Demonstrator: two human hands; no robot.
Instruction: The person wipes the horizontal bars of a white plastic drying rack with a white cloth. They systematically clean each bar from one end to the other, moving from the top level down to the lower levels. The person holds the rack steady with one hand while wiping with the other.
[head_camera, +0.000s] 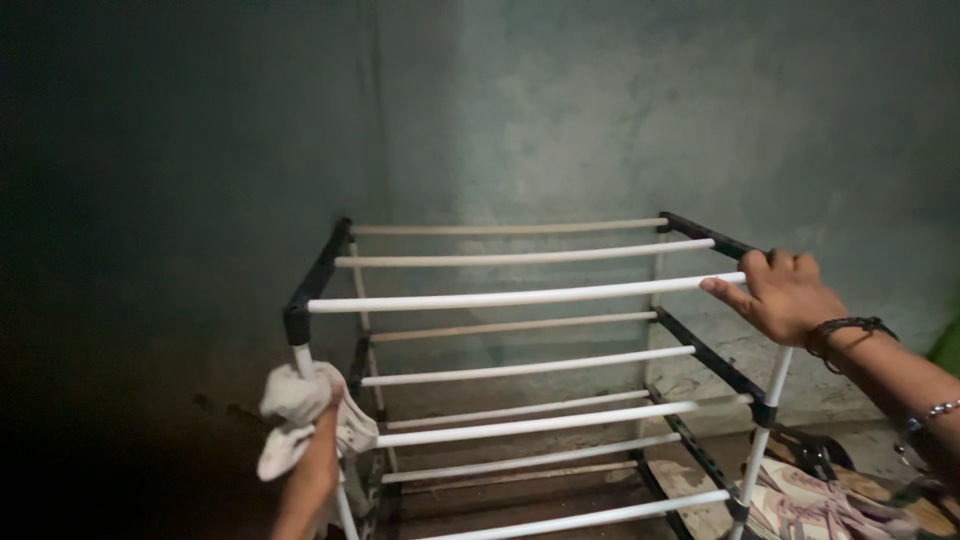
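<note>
Item: tiered rack (520, 298), white rails, black side brackets, standing in a dim wall corner. My right hand (785, 295) clamps the top right corner, likely to steady it. My left hand (318, 440) is bunched around a pale cloth (295, 415) pressed to the front left post, fingers hidden beneath it. Sandals (830, 495) at lower right, partly cut off. Floor too dark to read.

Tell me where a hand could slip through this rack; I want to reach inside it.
Open gaps run between the white top bars of the rack, widest mid-span between the left hand with its cloth and the right hand. The front right foot is crowded by sandals.
</note>
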